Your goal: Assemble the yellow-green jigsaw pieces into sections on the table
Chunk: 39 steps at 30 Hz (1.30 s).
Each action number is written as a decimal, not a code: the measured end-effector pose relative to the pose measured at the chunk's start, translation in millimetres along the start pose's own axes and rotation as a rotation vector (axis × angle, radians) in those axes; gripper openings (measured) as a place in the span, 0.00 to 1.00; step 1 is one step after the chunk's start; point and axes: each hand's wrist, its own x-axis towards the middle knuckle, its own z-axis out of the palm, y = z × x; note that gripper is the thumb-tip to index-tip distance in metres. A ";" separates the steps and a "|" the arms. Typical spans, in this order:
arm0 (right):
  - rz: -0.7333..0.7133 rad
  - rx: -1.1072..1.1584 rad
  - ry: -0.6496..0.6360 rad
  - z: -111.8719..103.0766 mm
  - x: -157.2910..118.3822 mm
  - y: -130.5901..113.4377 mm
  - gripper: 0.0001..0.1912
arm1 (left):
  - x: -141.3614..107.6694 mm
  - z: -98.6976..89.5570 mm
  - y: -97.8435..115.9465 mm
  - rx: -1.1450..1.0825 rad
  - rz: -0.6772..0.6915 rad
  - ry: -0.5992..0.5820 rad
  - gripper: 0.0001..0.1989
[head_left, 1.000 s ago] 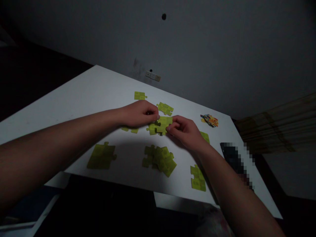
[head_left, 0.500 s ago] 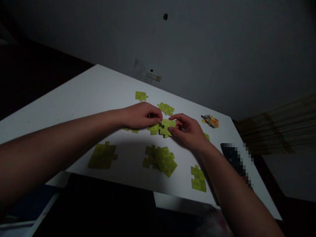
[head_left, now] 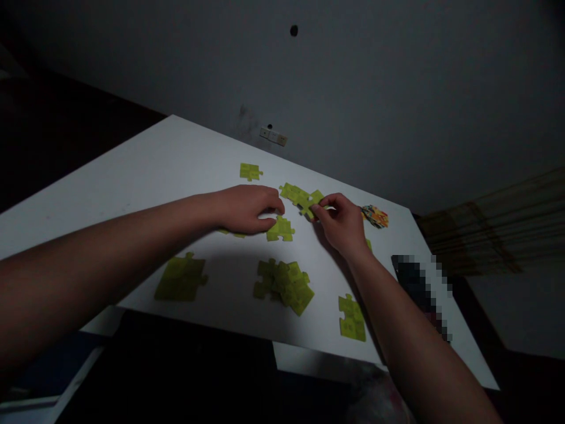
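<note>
My right hand (head_left: 342, 221) pinches a yellow-green jigsaw piece (head_left: 306, 210) between thumb and fingers, tilted above the table. Just behind it lies a joined-looking group of puzzle pieces (head_left: 291, 191), which the held piece partly overlaps in view. My left hand (head_left: 253, 207) rests with curved fingers, thumb and forefinger apart. Its thumb is at the edge of another jigsaw piece (head_left: 281, 229); whether they touch I cannot tell. More yellow-green pieces show partly under the left wrist.
On the white table (head_left: 132, 171) lie a large piece (head_left: 180, 278), a small pile of pieces (head_left: 293, 287), a piece at front right (head_left: 352, 318) and one at the back (head_left: 250, 171). A colourful stack (head_left: 376, 217) and a dark, pixelated object (head_left: 415, 288) are at right.
My right hand has lifted the jigsaw piece away from the one by my left thumb and carried it back toward the rear group. The left thumb and forefinger have parted.
</note>
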 end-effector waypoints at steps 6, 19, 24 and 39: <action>-0.069 -0.008 -0.029 3.5 2.6 12.8 0.22 | -0.3 -4.5 2.5 -0.001 0.032 -0.064 0.29; -0.343 -0.290 -0.289 -6.7 -13.0 -27.3 0.14 | -1.4 4.2 -4.3 -0.165 0.075 -0.035 0.31; -0.233 -0.083 -0.462 -0.1 -23.8 -38.5 0.13 | -1.2 -2.8 5.9 -0.266 0.075 -0.037 0.28; 0.006 0.235 -0.507 1.6 -33.3 -46.5 0.25 | 5.6 0.4 0.3 -0.703 -0.128 0.179 0.16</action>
